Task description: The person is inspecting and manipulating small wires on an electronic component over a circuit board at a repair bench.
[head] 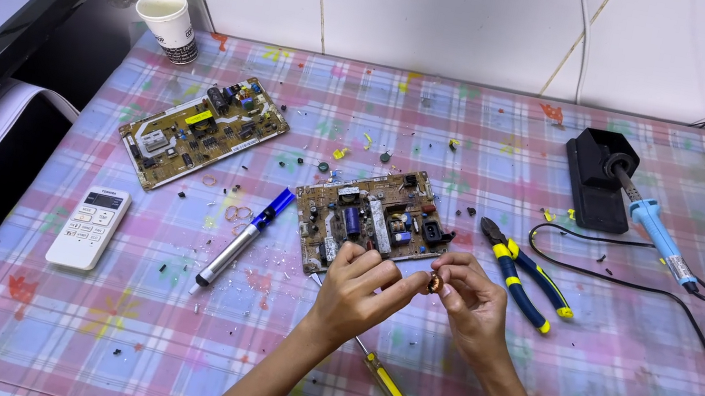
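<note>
My left hand and my right hand meet just in front of a brown circuit board on the checked tablecloth. Between the fingertips of both hands sits a small round copper-coloured part. The right thumb and forefinger pinch it, and the left fingertips touch it from the other side. Under my left wrist lies a yellow-handled screwdriver, partly hidden by the arm.
A second circuit board lies at the left with a paper cup behind it. A blue-tipped desoldering pump, white remote, blue-yellow cutters, and a soldering iron on its black stand surround me. Small loose parts litter the cloth.
</note>
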